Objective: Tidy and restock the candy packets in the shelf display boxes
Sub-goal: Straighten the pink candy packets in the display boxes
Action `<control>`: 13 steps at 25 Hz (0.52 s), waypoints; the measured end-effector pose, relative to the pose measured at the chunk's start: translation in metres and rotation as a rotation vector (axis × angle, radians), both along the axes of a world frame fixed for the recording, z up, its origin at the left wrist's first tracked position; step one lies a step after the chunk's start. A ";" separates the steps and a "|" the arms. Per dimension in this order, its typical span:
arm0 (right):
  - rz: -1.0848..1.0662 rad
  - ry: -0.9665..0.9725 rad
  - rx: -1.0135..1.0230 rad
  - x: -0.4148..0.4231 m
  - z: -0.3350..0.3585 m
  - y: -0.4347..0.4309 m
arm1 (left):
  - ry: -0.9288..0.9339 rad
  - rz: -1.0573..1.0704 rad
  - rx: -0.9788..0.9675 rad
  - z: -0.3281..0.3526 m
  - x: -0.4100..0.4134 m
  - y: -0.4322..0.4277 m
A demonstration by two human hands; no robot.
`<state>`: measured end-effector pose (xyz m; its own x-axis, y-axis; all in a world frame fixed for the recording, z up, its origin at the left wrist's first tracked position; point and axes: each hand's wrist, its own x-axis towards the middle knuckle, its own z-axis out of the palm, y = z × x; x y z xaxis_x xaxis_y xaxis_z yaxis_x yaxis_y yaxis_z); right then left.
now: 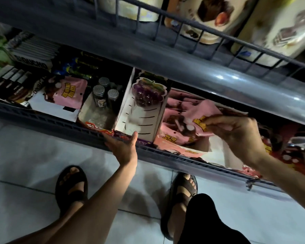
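Observation:
My right hand (236, 132) pinches a pink candy packet (199, 117) above a display box (217, 152) filled with several more pink packets (174, 110). My left hand (124, 147) lies flat with straight fingers at the shelf's front rail (88, 131), thumb touching the white grape-candy box (141, 118). Another pink packet (69, 90) leans in a white display box (58, 110) further left.
Small jars with grey lids (102, 92) stand in an open carton beside the grape box. Dark chocolate packs (16, 81) fill the left end. The shelf above (183, 55) overhangs, with large bags behind a wire rail. My sandalled feet stand on the tiled floor (25, 155).

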<state>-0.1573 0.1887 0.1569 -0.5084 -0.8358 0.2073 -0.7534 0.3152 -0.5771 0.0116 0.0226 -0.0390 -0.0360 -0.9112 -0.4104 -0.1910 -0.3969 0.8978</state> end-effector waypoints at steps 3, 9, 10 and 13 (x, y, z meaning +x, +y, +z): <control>0.090 0.039 0.147 -0.015 0.006 0.015 | -0.027 -0.046 0.007 0.001 -0.007 0.005; 0.274 0.196 0.426 -0.028 -0.005 -0.016 | -0.033 -0.065 0.025 0.000 -0.008 0.005; 0.307 0.237 0.482 -0.027 -0.008 -0.023 | -0.031 -0.065 0.025 -0.001 -0.008 0.005; 0.353 0.312 0.584 -0.023 -0.024 -0.036 | -0.024 -0.072 0.030 -0.001 -0.008 0.004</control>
<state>-0.1803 0.1526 0.1328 -0.1797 -0.9567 -0.2290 -0.9678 0.2137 -0.1334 0.0040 0.0265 -0.0401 -0.0902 -0.8939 -0.4391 -0.2416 -0.4081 0.8804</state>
